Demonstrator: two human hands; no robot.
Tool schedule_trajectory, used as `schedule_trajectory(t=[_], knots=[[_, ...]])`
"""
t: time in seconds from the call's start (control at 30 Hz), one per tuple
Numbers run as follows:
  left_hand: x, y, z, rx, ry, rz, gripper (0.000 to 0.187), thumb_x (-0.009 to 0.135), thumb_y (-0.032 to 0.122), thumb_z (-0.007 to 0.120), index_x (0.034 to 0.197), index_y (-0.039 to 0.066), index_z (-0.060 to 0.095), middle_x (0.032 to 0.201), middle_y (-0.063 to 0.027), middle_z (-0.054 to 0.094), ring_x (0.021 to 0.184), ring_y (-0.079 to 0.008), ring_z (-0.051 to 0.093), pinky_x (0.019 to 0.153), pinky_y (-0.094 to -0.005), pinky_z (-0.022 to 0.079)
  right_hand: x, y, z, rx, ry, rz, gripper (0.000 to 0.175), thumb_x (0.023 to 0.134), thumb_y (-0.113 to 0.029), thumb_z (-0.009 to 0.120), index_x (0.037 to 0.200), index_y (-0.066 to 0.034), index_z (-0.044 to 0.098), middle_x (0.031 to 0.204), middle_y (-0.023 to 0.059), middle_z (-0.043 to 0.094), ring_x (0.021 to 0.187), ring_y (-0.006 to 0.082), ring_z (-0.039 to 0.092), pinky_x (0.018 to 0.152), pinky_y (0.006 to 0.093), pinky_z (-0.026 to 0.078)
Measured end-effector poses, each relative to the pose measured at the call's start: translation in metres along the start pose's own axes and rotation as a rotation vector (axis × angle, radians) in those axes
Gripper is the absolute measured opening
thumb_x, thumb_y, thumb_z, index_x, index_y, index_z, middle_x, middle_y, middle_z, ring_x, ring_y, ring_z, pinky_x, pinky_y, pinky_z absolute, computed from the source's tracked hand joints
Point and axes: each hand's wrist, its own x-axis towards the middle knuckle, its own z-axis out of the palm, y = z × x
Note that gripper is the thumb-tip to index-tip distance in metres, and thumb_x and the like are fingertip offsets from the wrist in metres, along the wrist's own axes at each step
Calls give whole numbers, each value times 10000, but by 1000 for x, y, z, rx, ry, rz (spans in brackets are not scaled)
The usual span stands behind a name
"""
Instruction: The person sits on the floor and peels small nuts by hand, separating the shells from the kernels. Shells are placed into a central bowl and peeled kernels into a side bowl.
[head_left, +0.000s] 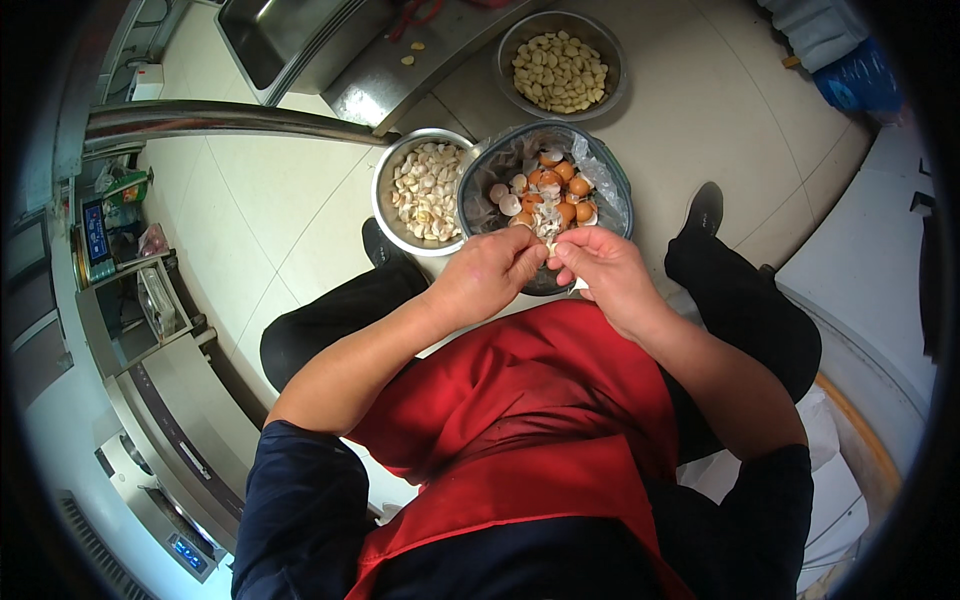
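Observation:
My left hand (484, 274) and my right hand (613, 274) meet over the near rim of a dark waste bin (627, 196). Pinched between the fingertips of both is a small pale garlic clove (552, 249), mostly covered by the fingers. A white sliver (579, 284) shows under my right fingers; I cannot tell what it is. Inside the plastic-lined bin lie broken brown eggshells (564, 171) and papery garlic skins (549, 217). Touching the bin on its left, a steel bowl (381, 196) holds unpeeled garlic cloves (427, 184).
Beyond the bin, another steel bowl (504, 84) on the tiled floor (705, 112) contains peeled garlic cloves (561, 71). A metal rail (240, 122) and a low steel shelf (397, 82) with several loose cloves are at upper left. My shoes flank the bin and bowl.

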Motion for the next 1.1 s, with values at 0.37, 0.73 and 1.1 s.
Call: schedule_trajectory(t=[0.37,0.73,1.1], knots=[[-1,-8,4,-655,-163,-117,235,1119,272,579,1022,62,624,878,15,618,787,-83,544,738,-268,494,-1,3,-8,305,-108,79,153,1068,-176,633,1162,-60,668,1000,26,689,846,71,598,625,198,420],[-3,-11,13,-734,-119,-128,202,1114,249,590,1018,77,633,874,27,617,772,-80,533,726,-265,471,-1,16,-10,421,-121,62,172,1075,-177,621,1171,-42,666,1011,12,689,855,65,596,637,188,425],[-1,-4,12,-599,-85,-50,202,1114,253,592,1030,73,624,864,38,582,770,-73,506,711,-255,452,5,8,-18,495,-215,75,182,1073,-193,639,1161,-35,654,1002,22,682,844,60,586,616,193,428]])
